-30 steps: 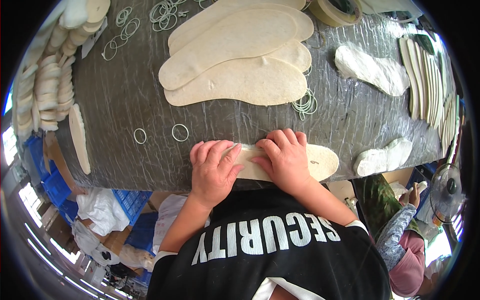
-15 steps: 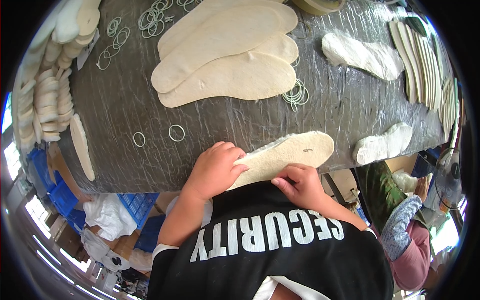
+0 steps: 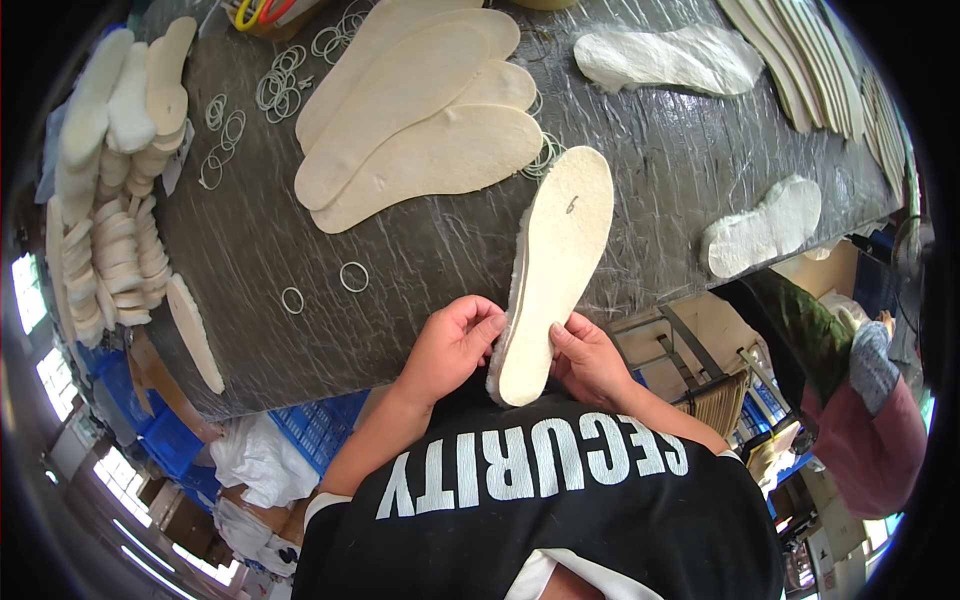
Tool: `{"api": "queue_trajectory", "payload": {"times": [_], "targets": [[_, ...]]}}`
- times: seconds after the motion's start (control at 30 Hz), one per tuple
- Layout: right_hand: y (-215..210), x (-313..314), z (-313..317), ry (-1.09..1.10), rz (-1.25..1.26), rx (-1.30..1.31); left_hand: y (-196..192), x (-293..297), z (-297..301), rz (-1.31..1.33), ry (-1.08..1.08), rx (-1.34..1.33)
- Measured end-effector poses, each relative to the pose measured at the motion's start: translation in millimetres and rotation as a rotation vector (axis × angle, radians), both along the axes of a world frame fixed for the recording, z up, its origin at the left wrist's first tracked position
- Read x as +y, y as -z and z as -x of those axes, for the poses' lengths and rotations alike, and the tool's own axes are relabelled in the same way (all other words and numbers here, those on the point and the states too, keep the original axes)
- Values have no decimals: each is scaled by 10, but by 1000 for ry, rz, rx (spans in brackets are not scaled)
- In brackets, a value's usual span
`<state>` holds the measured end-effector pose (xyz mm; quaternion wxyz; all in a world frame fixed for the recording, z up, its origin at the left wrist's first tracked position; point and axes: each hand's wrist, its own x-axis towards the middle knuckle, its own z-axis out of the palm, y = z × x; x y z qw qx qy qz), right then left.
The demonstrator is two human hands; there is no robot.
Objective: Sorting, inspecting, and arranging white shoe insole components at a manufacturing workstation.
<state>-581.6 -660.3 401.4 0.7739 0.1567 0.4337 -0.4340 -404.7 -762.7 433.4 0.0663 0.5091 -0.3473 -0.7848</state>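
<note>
Over the table's near edge I hold a cream insole [image 3: 560, 265], tilted with its toe end pointing away and to the right. A small dark mark shows on its flat upper face, and pale fluff lines its left edge. My left hand [image 3: 452, 345] pinches that fluffy edge near the heel. My right hand [image 3: 592, 362] grips the opposite edge, thumb on top and fingers mostly hidden underneath. Beyond the insole's toe lies a bundle of pale rubber bands [image 3: 541, 157]. Two single rubber bands [image 3: 353, 277] lie on the table left of my hands.
Large cream insoles [image 3: 420, 165] overlap on the dark, film-covered table [image 3: 420, 262]. White fleecy pieces [image 3: 765, 228] lie at right, beside rows of stacked insoles [image 3: 800, 70]. Bundled insoles [image 3: 125, 250] pile up at far left. Another person's sleeve [image 3: 872, 365] shows at right.
The insole has swung from lying nearly sideways to pointing away from me, lifted off the table. My right hand has shifted to its right edge. The view has turned slightly.
</note>
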Motion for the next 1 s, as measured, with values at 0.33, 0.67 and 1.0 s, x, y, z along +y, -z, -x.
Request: {"api": "queue_trajectory", "payload": {"times": [0.33,0.67,1.0], "targets": [[-43,119,-81,129,96,46,108,44,49,336,234,-135],[-249,-11,-143,143,542,173,89,61,44,-215,-185,305],[-686,-367,511,-515,1001,1810,-36,-46,-230,-554,84,300]]}}
